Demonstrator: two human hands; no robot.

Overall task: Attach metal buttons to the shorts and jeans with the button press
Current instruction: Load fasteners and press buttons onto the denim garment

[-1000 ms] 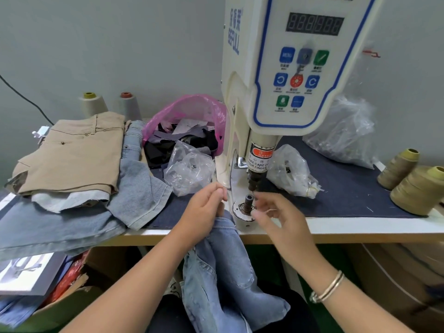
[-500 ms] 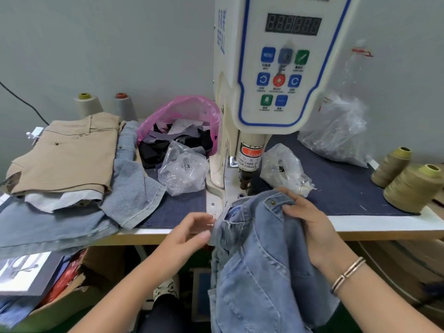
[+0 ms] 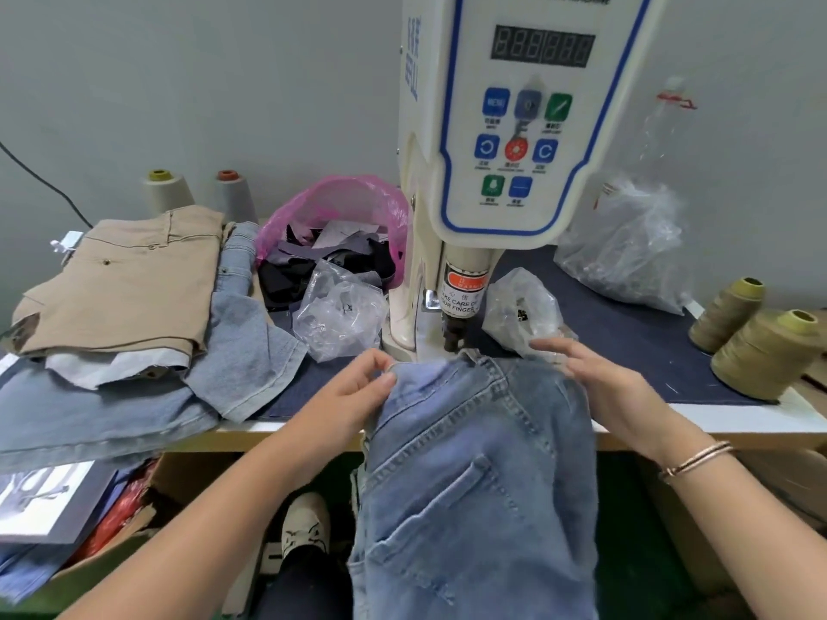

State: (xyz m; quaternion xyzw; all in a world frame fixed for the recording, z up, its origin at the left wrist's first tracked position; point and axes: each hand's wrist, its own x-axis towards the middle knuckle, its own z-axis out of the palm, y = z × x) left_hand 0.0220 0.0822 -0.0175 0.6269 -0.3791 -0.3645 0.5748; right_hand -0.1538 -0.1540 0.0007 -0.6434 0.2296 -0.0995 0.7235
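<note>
While your left hand (image 3: 358,391) pinches the waistband edge of the light-blue jeans (image 3: 479,463), your right hand (image 3: 599,387) lies on the denim at three o'clock of the press head, fingers spread and blurred. You have the waistband draped under the button press (image 3: 505,127); the lower die is hidden, so whether a button is loaded cannot be told. At nine o'clock sit the khaki shorts (image 3: 121,279) on a denim stack, apparently finished. This pair is probably still unpressed; align, then press.
</note>
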